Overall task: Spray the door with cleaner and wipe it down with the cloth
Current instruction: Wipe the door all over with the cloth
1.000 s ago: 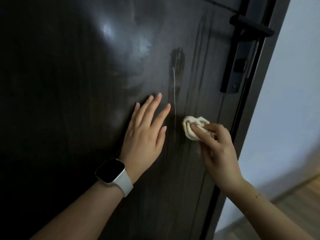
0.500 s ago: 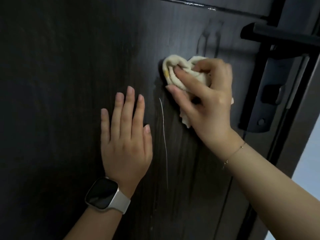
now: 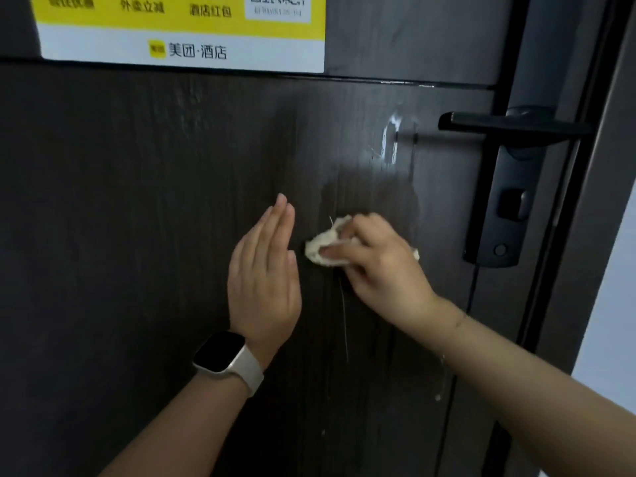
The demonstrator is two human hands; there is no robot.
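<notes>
door (image 3: 137,235), dark wood-grain, fills nearly the whole view, and both hands work on its lower panel below a thin horizontal groove. at the upper left a yellow and white sticker (image 3: 179,29) with printed characters and a qr code is stuck across the upper panel. left hand (image 3: 263,270) lies flat against the door, fingers straight and together, pointing up, holding nothing; a watch (image 3: 225,359) with a pale strap sits on its wrist. just to its right, apart from it, the cloth (image 3: 321,246), a small cream wad, is pressed to the door. right hand (image 3: 378,266) grips the cloth with curled fingers, covering most of it. a thin pale streak (image 3: 344,321) runs down the door below the cloth. above the right hand a wet whitish smear (image 3: 390,142) glistens. farther right, the black lever handle (image 3: 509,127) and its long plate are mounted near the door's edge.
</notes>
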